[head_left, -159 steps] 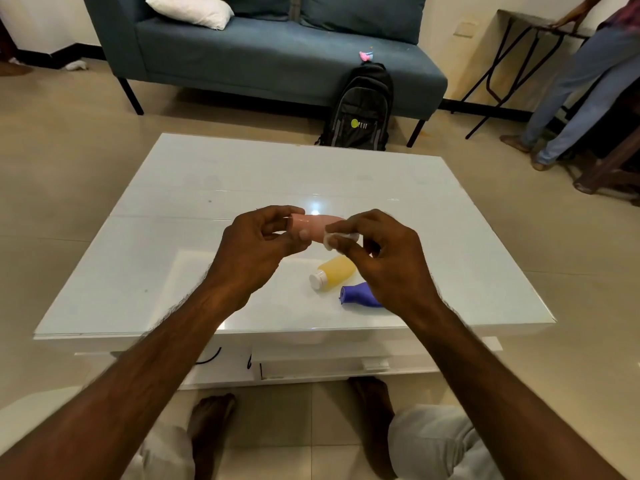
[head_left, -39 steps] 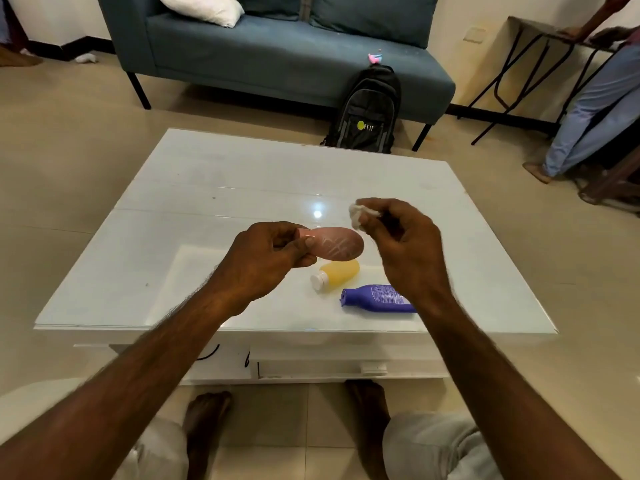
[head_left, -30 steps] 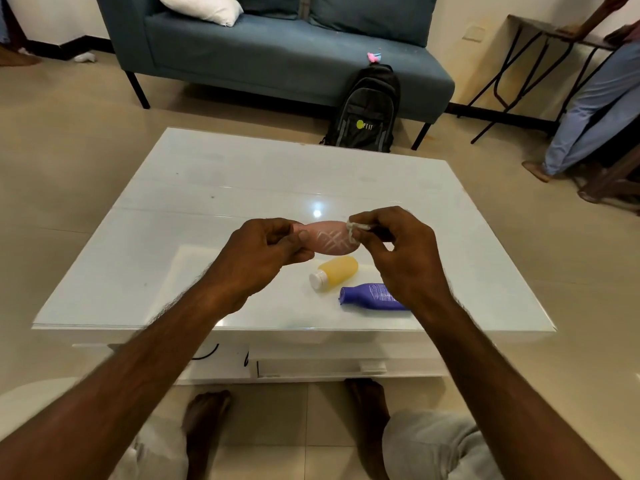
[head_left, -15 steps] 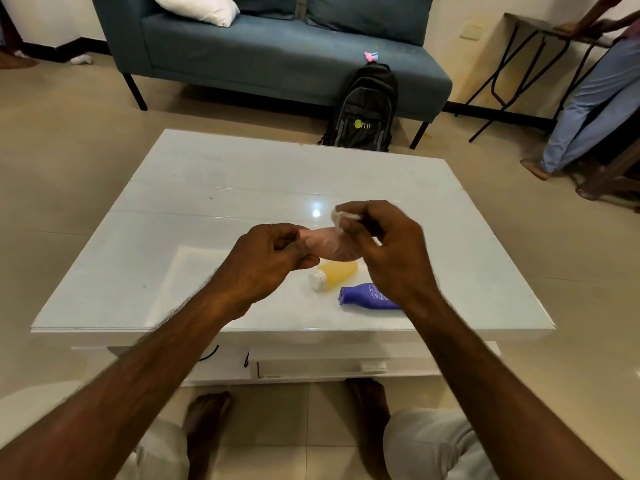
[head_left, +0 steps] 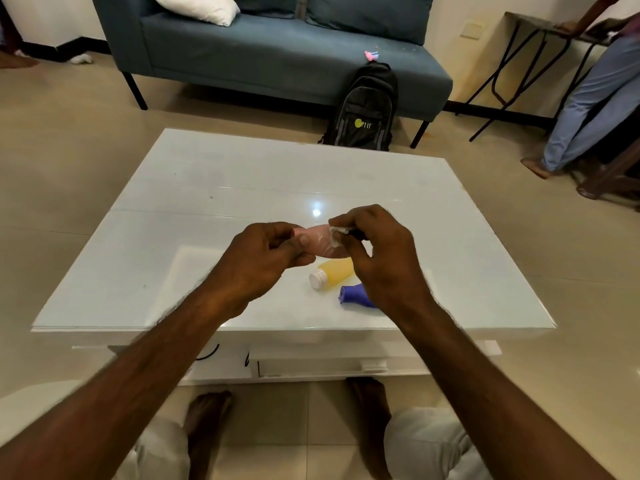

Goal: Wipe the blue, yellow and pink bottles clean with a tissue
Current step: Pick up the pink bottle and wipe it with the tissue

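Pink bottle (head_left: pixel 320 242) being held mid-frame.
I'm seeing the left hand (head_left: pixel 263 261) gripping one end, the right hand (head_left: pixel 381 258) pinching tissue (head_left: pixel 336 233) against it; yellow bottle (head_left: pixel 334 273), blue bottle (head_left: pixel 355 296) lying below; backpack (head_left: pixel 363 112) reading "PT IT".

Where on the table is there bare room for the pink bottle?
Bare: the far half of the table, toward the backpack, and the stretch left of the left hand. Crowded: by the right hand, where the yellow bottle and blue bottle lie.
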